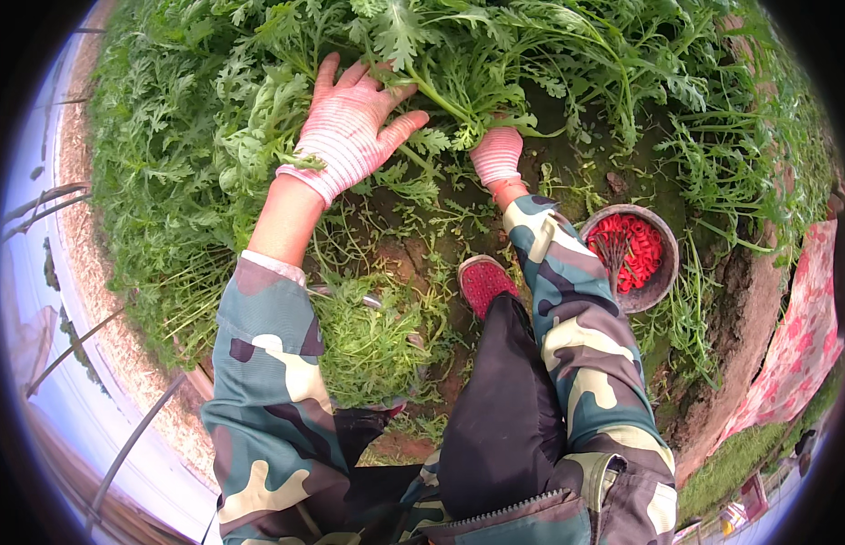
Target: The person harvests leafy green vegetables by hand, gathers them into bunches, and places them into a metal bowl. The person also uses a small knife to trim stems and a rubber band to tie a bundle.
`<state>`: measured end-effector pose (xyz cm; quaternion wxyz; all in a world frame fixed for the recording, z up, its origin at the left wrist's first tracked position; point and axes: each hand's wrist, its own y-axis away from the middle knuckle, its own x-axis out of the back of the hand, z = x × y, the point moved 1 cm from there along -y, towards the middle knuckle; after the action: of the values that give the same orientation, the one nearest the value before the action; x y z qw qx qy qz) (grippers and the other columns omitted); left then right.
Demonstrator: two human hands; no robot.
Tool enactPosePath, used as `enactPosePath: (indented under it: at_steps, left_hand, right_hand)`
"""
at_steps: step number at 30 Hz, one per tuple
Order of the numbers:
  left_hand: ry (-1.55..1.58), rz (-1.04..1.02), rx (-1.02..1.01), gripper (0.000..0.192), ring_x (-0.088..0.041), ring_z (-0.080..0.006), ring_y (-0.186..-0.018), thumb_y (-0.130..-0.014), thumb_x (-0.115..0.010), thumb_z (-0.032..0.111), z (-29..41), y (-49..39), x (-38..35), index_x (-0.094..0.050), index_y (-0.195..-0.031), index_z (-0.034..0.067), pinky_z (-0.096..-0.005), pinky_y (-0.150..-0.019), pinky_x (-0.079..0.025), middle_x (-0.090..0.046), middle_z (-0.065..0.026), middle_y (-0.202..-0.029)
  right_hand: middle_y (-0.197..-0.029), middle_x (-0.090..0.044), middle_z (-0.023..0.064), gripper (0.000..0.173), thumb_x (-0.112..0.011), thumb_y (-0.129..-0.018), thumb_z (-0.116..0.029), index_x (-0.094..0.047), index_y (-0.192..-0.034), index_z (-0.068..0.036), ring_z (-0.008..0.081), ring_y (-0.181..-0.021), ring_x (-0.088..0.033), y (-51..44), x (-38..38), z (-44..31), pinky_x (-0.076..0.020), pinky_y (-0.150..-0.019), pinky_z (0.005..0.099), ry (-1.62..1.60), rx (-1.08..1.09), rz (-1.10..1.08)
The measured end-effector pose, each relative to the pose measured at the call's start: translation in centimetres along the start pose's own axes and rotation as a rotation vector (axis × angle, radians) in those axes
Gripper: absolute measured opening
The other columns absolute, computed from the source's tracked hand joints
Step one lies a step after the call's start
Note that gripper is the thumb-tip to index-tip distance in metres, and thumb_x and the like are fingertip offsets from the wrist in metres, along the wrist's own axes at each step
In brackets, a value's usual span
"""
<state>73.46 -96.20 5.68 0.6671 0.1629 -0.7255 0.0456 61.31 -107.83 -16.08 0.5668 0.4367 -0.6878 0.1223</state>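
Note:
My left hand (pixel 358 122), in a pink-and-white striped glove, reaches into leafy green plants (pixel 211 129) with its fingers spread; a leafy stem lies by its fingertips. To its right, my right hand (pixel 497 150) wears a matching glove and is low among the stems near the soil. Leaves hide its fingers, so I cannot tell what it holds. A thick green stem (pixel 439 99) slants between both hands. Loose cut greens (pixel 368 340) lie in a heap beside my left forearm. Near my right forearm stands a round bowl (pixel 671 272) with red bands (pixel 644 252) and a bundle of thin dark strands.
A red dotted shoe (pixel 487 283) is on the soil below my right hand. Dense plants surround the top and both sides. A soil ridge (pixel 736 354) and a red-patterned cloth (pixel 790 340) lie at the right. Curved poles (pixel 133 436) and plastic sheeting line the left.

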Motion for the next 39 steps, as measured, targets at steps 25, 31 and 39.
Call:
enactPosePath:
  at_steps: [25, 31, 39]
  left_hand:
    - [0.177, 0.133, 0.017, 0.046, -0.038, -0.0371, -0.134, -0.091, -0.056, 0.045, -3.8, 2.7, -1.6, -0.061, -0.123, 0.012, -0.0495, -0.115, -0.023, -0.044, -0.0199, -0.143]
    - [0.167, 0.053, 0.064, 0.045, -0.035, -0.0378, -0.136, -0.093, -0.055, 0.040, -4.3, 4.6, -0.9, -0.058, -0.128, 0.012, -0.0478, -0.116, -0.021, -0.042, -0.0223, -0.144]
    - [0.205, 0.039, 0.080, 0.045, -0.036, -0.0366, -0.137, -0.093, -0.055, 0.038, -4.1, 6.8, -1.0, -0.057, -0.129, 0.011, -0.0478, -0.116, -0.021, -0.042, -0.0180, -0.146]
  right_hand:
    - [-0.097, -0.070, 0.0144, 0.051, -0.063, -0.083, -0.053, -0.069, -0.106, -0.008, 0.0321, -0.087, -0.068, -3.5, 3.2, -2.4, -0.0559, -0.073, 0.0377, -0.183, -0.001, -0.029]
    - [-0.097, -0.071, 0.0123, 0.026, -0.065, -0.082, -0.033, -0.073, -0.095, -0.012, 0.0301, -0.089, -0.069, -6.5, 1.8, -3.1, -0.0562, -0.069, 0.0387, -0.037, 0.006, 0.070]
    - [-0.118, -0.064, 0.0164, 0.055, -0.047, -0.092, -0.053, -0.063, -0.119, -0.006, 0.0327, -0.111, -0.058, -7.8, -1.0, -1.1, -0.0441, -0.099, 0.0387, -0.039, 0.032, -0.089]
